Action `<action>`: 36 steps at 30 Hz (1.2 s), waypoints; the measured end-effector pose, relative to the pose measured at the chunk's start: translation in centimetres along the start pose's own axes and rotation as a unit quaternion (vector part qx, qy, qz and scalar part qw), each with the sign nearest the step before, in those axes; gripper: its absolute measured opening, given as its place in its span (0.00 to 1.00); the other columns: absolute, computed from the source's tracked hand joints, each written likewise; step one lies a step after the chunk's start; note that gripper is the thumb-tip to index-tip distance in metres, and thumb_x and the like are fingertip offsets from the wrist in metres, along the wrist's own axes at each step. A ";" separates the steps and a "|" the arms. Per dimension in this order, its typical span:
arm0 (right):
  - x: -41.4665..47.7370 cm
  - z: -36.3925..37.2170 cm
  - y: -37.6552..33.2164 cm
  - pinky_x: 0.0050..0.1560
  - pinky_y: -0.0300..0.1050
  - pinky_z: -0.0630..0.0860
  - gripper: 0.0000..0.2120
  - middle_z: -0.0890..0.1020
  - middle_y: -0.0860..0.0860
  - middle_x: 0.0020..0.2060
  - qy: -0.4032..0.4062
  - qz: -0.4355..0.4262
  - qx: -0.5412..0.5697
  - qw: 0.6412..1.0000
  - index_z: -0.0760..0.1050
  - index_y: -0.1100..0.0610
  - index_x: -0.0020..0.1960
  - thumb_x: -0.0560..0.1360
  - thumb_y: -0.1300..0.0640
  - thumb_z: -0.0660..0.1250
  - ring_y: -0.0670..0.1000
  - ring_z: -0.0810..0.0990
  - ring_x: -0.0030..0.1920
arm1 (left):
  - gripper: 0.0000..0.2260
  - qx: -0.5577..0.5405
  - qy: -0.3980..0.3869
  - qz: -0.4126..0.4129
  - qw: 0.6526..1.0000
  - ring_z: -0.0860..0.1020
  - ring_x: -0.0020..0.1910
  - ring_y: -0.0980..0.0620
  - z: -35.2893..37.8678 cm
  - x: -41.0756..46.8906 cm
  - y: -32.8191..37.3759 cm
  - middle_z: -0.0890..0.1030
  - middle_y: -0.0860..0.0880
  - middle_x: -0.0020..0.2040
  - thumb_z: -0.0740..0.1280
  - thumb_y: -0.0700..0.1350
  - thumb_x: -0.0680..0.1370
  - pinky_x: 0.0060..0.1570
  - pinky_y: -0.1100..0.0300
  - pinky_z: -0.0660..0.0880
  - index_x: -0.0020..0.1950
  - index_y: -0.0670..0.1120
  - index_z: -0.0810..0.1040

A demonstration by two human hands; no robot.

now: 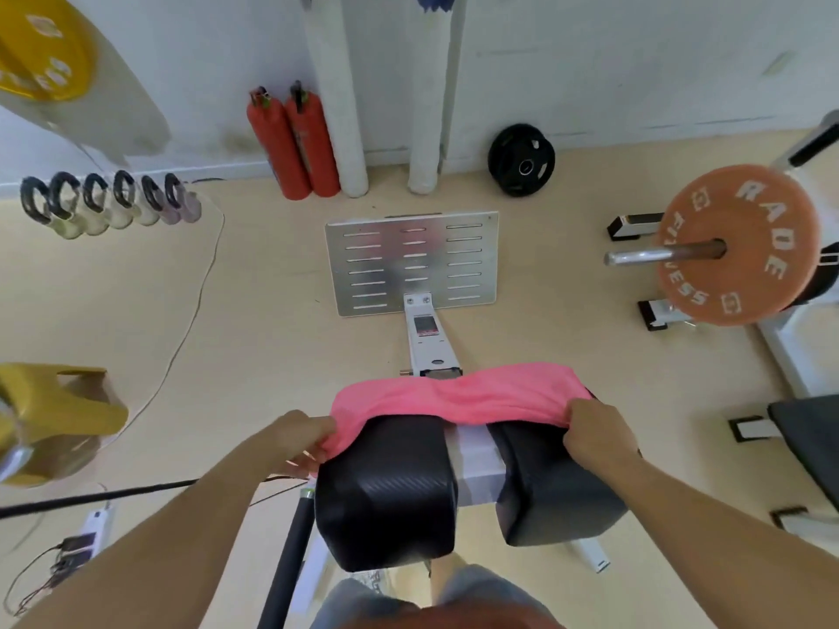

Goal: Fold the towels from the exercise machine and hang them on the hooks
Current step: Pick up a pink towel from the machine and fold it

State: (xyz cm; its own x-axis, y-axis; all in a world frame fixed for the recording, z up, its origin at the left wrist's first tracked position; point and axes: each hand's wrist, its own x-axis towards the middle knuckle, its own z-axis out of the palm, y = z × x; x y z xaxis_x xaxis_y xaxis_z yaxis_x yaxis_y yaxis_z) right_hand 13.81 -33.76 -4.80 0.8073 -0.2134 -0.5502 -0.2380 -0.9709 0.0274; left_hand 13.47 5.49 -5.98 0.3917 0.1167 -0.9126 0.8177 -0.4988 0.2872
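A pink towel (458,394) lies across the far edge of the exercise machine's two black pads (390,488), bunched into a long band. My left hand (302,435) pinches the towel's left end beside the left pad. At the right end, my right hand (597,431) grips the towel over the right pad (554,483). Beyond the pads, the machine's white beam runs to a slotted metal footplate (411,261). No hooks are in sight.
Two red fire extinguishers (293,145) and two white pipes stand at the back wall, with a black weight plate (521,160) beside them. An orange plate on a barbell (737,245) juts in at the right. Kettlebells (109,204) line the left; cables cross the floor.
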 end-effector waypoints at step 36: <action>-10.7 -14.2 -10.9 0.45 0.38 0.76 0.09 0.83 0.46 0.37 0.137 -0.274 0.484 0.820 0.79 0.50 0.41 0.67 0.63 0.73 0.44 0.81 0.41 | 0.11 -0.277 0.052 0.487 0.827 0.77 0.41 0.52 6.5 -16.6 11.7 0.82 0.45 0.40 0.74 0.39 0.67 0.45 0.60 0.76 0.45 0.53 0.85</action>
State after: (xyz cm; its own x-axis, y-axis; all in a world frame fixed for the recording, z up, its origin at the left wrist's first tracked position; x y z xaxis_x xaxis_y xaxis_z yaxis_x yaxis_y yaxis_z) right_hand 15.44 -22.45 12.62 0.9956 0.0805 -0.0471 -0.0094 -0.4155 -0.9096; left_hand 13.81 -7.82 10.65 0.9886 -0.0211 -0.1493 0.1504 0.0662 0.9864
